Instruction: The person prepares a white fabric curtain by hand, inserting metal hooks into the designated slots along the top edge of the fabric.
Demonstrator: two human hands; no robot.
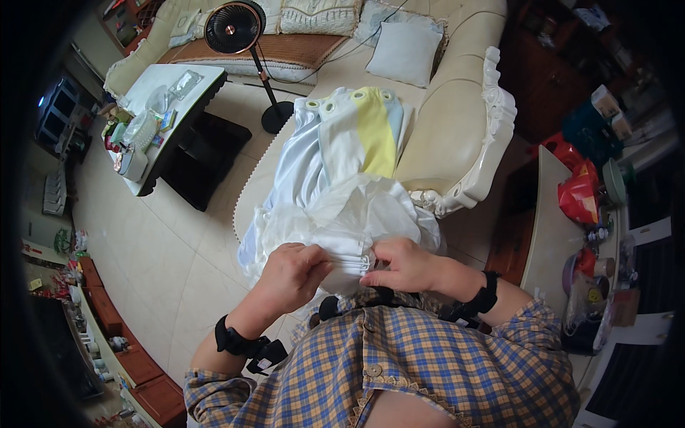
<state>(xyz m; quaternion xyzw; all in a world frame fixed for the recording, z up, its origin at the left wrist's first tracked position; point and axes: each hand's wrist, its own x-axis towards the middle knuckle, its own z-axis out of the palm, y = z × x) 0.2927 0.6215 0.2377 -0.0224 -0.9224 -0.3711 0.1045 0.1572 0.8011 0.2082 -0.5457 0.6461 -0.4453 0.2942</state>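
A sheer white curtain (pixel 342 214) lies bunched over the near end of the chaise seat, its pleated heading tape (pixel 348 251) drawn into folds between my hands. My left hand (pixel 297 273) pinches the left end of the folded heading. At the other end, my right hand (pixel 398 263) has thumb and fingers around the edge, beside small white hooks or cords on the tape. Beyond the sheer fabric lies a folded curtain (pixel 342 139) in pale blue, white and yellow, with metal eyelets along its far edge. The undersides of the folds are hidden.
A cream sofa (pixel 444 134) with a carved white arm stands right of the curtains. Further off are a black pedestal fan (pixel 230 28), a white pillow (pixel 405 53) and a cluttered coffee table (pixel 187 101). A counter (pixel 540 224) with bags and bowls runs along my right.
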